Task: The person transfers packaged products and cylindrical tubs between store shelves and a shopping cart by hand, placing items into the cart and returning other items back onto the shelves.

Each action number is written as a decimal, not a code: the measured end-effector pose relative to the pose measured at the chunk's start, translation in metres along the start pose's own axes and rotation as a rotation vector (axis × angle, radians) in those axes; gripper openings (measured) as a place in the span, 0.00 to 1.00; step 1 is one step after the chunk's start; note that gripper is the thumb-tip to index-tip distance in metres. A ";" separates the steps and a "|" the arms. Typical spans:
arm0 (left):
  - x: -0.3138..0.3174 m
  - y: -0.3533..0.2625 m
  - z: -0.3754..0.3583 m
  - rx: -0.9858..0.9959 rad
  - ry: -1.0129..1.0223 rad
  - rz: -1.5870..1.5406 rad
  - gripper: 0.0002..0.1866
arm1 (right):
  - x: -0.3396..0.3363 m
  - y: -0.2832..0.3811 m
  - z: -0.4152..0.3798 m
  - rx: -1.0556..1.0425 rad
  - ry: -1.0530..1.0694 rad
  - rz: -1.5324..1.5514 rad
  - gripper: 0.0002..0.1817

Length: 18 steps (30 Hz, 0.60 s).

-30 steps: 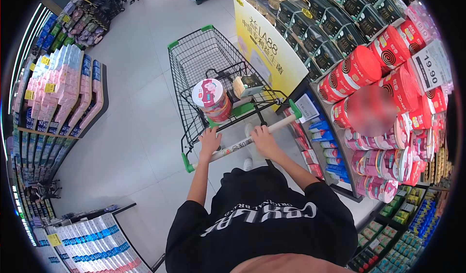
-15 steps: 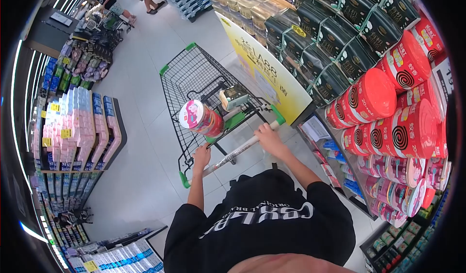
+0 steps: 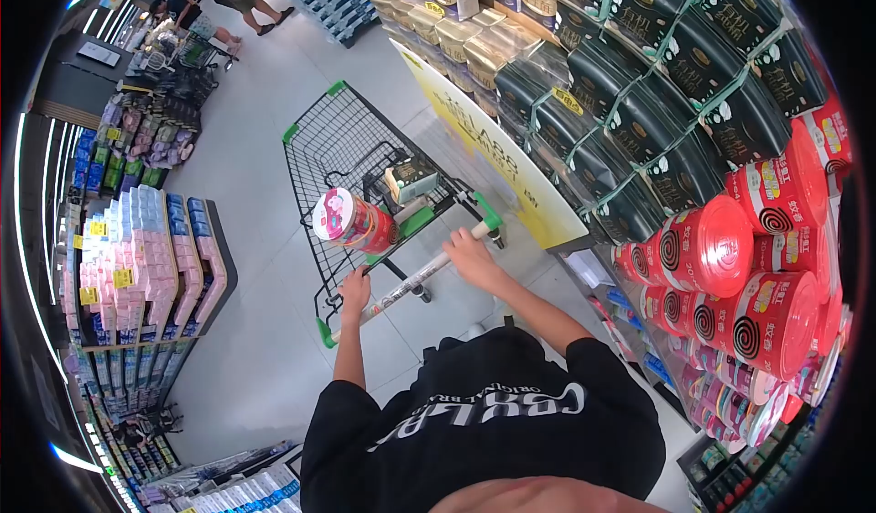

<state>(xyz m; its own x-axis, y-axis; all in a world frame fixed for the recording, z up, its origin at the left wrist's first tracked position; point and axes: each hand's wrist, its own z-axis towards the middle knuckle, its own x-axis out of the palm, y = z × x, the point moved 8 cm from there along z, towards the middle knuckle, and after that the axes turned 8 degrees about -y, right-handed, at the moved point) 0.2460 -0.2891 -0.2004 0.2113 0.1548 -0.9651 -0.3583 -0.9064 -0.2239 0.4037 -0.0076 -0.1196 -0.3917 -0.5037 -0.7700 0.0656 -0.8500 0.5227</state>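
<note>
Curling the fingers of the right hand (image 3: pixel 470 259) over the pale handlebar (image 3: pixel 406 285) near its right end, gripping it. Reaching with the fingers of the left hand (image 3: pixel 354 288) past the left part of that bar toward the cart's rear edge; bending them there, yet hiding the contact, so being unable to tell clasping from mere resting. Standing ahead of the body, the shopping cart (image 3: pixel 342 143), carrying a pink-lidded tub (image 3: pixel 360 224) at its rear left and, just beside it on the right, a dark carton (image 3: pixel 412 181).

Probably steering best by pressing evenly through both palms, letting the right hand lead gently on the turn and bringing the left fully onto the bar for balance. Minding the yellow sign (image 3: pixel 502 162), standing just beside the cart on its right, and the red tubs (image 3: pixel 703 244) stacked farther back on that side. Favouring the open floor (image 3: pixel 265 193) to the left, watching too for people (image 3: pixel 242 2) ahead. Going gently, judging the tall tub likely to be tipping under any jerk.
</note>
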 end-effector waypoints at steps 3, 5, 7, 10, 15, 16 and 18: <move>-0.003 0.003 0.018 0.008 -0.013 -0.006 0.18 | 0.000 -0.003 0.019 0.013 -0.007 -0.020 0.08; -0.004 0.007 0.031 -0.008 -0.003 -0.002 0.17 | 0.000 -0.003 0.029 0.015 -0.013 -0.035 0.07; -0.005 0.011 0.042 -0.012 0.001 0.007 0.18 | 0.006 -0.005 0.038 0.009 -0.025 -0.047 0.08; -0.005 0.020 0.061 -0.012 0.007 0.010 0.18 | 0.013 -0.006 0.053 0.017 0.001 -0.081 0.08; -0.015 0.027 0.090 -0.027 0.031 0.010 0.19 | 0.027 -0.006 0.078 0.061 0.020 -0.114 0.11; -0.016 0.031 0.097 -0.009 0.024 0.006 0.19 | 0.032 -0.004 0.084 0.066 0.034 -0.128 0.12; -0.016 0.037 0.116 0.039 -0.007 -0.030 0.19 | 0.040 -0.002 0.096 0.107 0.024 -0.149 0.14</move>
<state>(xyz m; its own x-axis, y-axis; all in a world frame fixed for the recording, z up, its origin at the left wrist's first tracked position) 0.1241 -0.2796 -0.2091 0.2162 0.1842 -0.9588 -0.3876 -0.8852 -0.2574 0.2999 -0.0114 -0.1158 -0.3677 -0.3784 -0.8495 -0.0903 -0.8946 0.4376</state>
